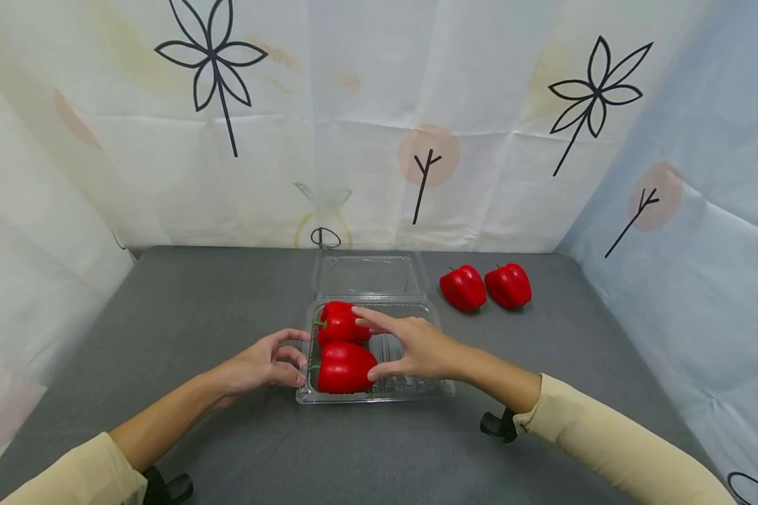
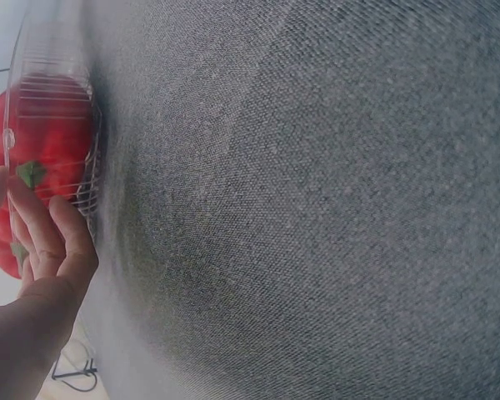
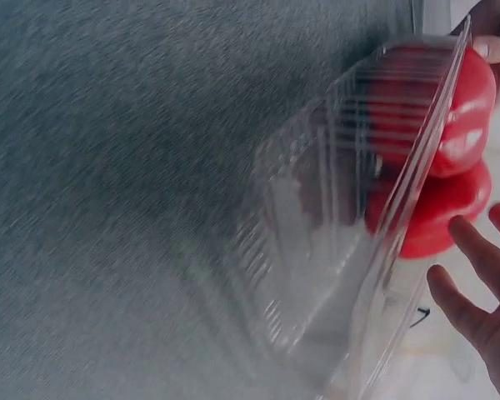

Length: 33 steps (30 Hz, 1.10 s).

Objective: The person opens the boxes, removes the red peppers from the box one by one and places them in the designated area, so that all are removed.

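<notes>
Two red bell peppers lie along the left side of an open clear plastic container [image 1: 413, 389]: the back pepper [image 1: 337, 321] and the front pepper [image 1: 346, 368]. My left hand [image 1: 271, 361] is at the container's left edge; in the left wrist view its thumb and curved fingers [image 2: 40, 227] meet at the rim, beside the green stems. My right hand [image 1: 420, 344] hovers over the container, fingers and thumb spread near the peppers. In the right wrist view, its fingers [image 3: 483, 254] stand apart, with nothing held between them.
Two more red peppers, one [image 1: 463, 288] beside the other [image 1: 508, 286], lie on the grey table [image 1: 227, 294] right of the container. The hinged clear lid [image 1: 371, 275] is folded back toward the rear curtain [image 1: 366, 91]. Patterned curtains surround the table.
</notes>
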{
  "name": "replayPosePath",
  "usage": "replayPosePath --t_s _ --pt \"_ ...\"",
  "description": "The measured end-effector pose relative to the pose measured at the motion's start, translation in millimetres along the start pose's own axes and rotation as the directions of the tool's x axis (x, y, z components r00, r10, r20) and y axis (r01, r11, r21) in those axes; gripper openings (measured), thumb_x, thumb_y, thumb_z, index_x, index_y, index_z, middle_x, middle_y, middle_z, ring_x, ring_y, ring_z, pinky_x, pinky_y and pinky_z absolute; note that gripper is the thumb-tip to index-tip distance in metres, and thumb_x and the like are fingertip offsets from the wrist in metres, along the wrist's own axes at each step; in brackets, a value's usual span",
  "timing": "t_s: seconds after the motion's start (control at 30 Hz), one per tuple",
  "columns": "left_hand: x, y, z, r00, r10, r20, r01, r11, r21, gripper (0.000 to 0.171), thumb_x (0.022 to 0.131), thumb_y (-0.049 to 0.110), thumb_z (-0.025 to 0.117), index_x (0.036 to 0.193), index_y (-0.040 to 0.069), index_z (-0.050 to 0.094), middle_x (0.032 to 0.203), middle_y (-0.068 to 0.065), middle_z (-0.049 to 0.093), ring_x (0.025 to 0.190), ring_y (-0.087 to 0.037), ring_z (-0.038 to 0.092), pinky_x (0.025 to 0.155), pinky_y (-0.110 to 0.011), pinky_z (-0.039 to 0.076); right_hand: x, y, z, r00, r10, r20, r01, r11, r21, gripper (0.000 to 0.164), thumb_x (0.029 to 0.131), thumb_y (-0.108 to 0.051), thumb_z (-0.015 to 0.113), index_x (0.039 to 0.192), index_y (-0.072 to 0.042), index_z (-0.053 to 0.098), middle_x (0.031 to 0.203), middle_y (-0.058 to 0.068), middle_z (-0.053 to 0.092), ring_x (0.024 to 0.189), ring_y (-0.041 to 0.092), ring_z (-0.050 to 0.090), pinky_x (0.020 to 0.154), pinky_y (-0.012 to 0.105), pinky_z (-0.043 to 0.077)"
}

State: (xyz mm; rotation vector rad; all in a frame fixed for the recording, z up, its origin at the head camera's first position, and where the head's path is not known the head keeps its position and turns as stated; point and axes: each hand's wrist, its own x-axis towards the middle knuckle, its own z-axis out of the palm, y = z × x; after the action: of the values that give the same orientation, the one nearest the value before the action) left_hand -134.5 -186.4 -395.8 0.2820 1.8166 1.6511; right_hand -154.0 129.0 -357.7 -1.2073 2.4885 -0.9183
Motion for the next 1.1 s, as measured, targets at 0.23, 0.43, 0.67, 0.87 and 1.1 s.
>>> replayPosePath --t_s 0.23,0.43,0.67,0.87,1.1 --pt "1.2 0.9 1.3 1.0 -0.016 -0.005 0.016 1.0 -0.001 0.068 0.089 0.008 0.066 0.145 -0.002 0.028 0.098 -0.008 0.061 0.09 -0.024 0.066 0.085 -0.037 0.05 6 -7 8 0.994 0.01 0.11 -0.014 0.999 0.034 0.089 0.084 -0.035 0.08 0.156 -0.019 0.031 0.143 -0.004 0.056 0.128 0.011 0.054 0.103 0.043 0.045" --pt "1.3 1.2 1.2 1.0 -0.019 -0.011 0.019 1.0 0.007 0.068 0.089 0.009 0.067 0.145 -0.001 0.029 0.099 -0.008 0.06 0.089 -0.024 0.066 0.085 -0.038 0.05 12 -10 12 0.995 0.015 0.102 -0.019 0.999 0.041 0.084 0.083 -0.032 0.081 0.153 -0.018 0.037 0.139 0.0 0.059 0.118 0.012 0.059 0.097 0.043 0.05" --pt "1.4 1.1 0.1 1.0 -0.027 -0.013 0.027 1.0 0.015 0.069 0.089 0.01 0.068 0.145 -0.001 0.029 0.099 -0.008 0.061 0.088 -0.023 0.064 0.085 -0.038 0.05 22 -11 17 0.997 0.031 0.072 -0.029 0.999 -0.021 0.08 0.083 -0.029 0.082 0.151 -0.016 0.042 0.128 0.0 0.062 0.114 0.012 0.059 0.093 0.04 0.051" --pt "1.8 1.0 0.0 1.0 -0.026 -0.013 0.026 1.0 0.015 0.069 0.089 0.009 0.067 0.145 -0.002 0.028 0.098 -0.008 0.061 0.089 -0.024 0.065 0.085 -0.037 0.05 25 -12 19 0.994 0.042 0.1 -0.036 0.998 -0.058 0.079 0.082 -0.031 0.082 0.15 -0.015 0.044 0.134 0.0 0.058 0.118 0.015 0.054 0.094 0.037 0.05" --pt "2.5 1.0 0.5 1.0 -0.024 -0.009 0.024 0.999 0.029 0.071 0.089 0.01 0.068 0.146 -0.001 0.028 0.099 -0.008 0.061 0.088 -0.024 0.065 0.084 -0.038 0.05 30 -13 21 0.987 0.061 0.15 -0.049 0.996 -0.08 0.075 0.082 -0.033 0.081 0.147 -0.015 0.047 0.127 0.0 0.049 0.111 0.015 0.051 0.088 0.029 0.05"
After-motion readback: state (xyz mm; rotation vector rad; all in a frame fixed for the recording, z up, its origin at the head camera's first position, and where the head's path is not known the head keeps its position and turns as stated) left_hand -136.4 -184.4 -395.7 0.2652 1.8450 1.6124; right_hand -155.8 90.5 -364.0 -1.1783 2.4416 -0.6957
